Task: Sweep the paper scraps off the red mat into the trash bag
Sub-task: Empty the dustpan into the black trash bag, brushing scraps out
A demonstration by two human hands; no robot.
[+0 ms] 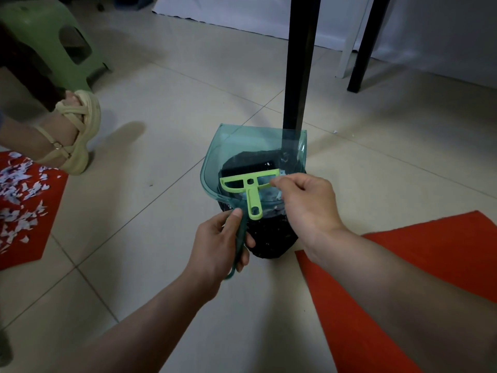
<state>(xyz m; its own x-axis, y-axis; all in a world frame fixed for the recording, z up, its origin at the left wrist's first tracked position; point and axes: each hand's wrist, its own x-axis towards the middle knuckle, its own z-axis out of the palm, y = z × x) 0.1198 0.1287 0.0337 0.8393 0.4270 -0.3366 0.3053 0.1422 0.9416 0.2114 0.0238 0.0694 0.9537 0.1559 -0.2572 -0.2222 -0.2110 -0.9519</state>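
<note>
With your left hand (223,243) gripping the dustpan (215,157) handle over the trash bag (269,238) and your right hand (306,203) pinching the brush (251,189) by one end, a weak pinch could drop it in, while paper scraps (18,189) lie on the red mat (40,251), well apart.

1. Pale tiled floor (166,109), with a black trash bag (269,238) standing on it.
2. Right of the bag and nearer the camera: a red mat (403,265).
3. Far left of the bag: a second red mat (51,200) (strewn with paper scraps (18,189)) and a sandalled foot (72,130).
4. Just behind the bag: a black table leg (298,76).
5. Far behind and to the left of the bag: a green stool (40,36).
</note>
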